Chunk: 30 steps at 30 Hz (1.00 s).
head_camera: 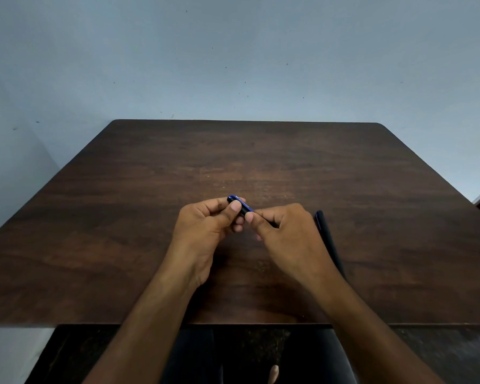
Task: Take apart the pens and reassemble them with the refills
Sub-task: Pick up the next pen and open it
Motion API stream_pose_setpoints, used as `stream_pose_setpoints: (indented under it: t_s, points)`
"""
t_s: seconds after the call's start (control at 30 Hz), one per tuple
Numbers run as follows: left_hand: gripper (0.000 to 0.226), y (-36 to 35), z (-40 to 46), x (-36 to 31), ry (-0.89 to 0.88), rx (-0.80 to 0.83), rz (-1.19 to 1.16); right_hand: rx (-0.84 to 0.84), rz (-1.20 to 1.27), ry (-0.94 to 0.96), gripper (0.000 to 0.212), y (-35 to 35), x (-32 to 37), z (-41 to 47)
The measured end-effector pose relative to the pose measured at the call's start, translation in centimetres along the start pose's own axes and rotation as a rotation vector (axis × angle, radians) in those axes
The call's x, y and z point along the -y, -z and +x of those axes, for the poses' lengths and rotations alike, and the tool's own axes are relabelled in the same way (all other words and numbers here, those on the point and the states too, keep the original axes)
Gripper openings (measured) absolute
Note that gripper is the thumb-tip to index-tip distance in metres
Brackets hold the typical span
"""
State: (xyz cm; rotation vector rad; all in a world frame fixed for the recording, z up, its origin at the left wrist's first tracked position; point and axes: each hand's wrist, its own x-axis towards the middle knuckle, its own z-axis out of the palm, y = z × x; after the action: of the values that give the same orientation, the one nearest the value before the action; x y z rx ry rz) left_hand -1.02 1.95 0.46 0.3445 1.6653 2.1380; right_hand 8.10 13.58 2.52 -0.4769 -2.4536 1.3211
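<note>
A dark blue pen point(241, 205) with pale lettering is held above the table, slanting from upper left to lower right, mostly hidden. A second dark pen point(329, 241) lies flat to its right, pointing away.

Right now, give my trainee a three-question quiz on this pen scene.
1. True or false: both hands hold the blue pen.
2. Where does the second pen lie? A) left of the left hand B) on the table, right of the right hand C) on the floor
3. Fill in: the table is made of dark ____.

Key: 1 true; 2 B; 3 wood
</note>
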Motion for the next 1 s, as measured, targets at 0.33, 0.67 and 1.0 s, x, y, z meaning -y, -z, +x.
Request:
stream_pose_setpoints:
  t_s: [0.33, 0.67, 1.0]
  points:
    - [0.014, -0.2, -0.1, 0.0, -0.021, -0.014, -0.036, -0.053, -0.074, 0.058, 0.023, -0.6, -0.2, -0.1]
    - [0.009, -0.3, 0.5, -0.8, -0.042, -0.122, -0.002, -0.024, 0.002, -0.013, 0.029, 0.5, 0.3, -0.8]
    - [0.021, 1.5, 2.3, -2.1, 0.062, -0.178, 0.615, -0.143, 0.090, -0.157, 0.037, 2.2, -0.9, -0.3]
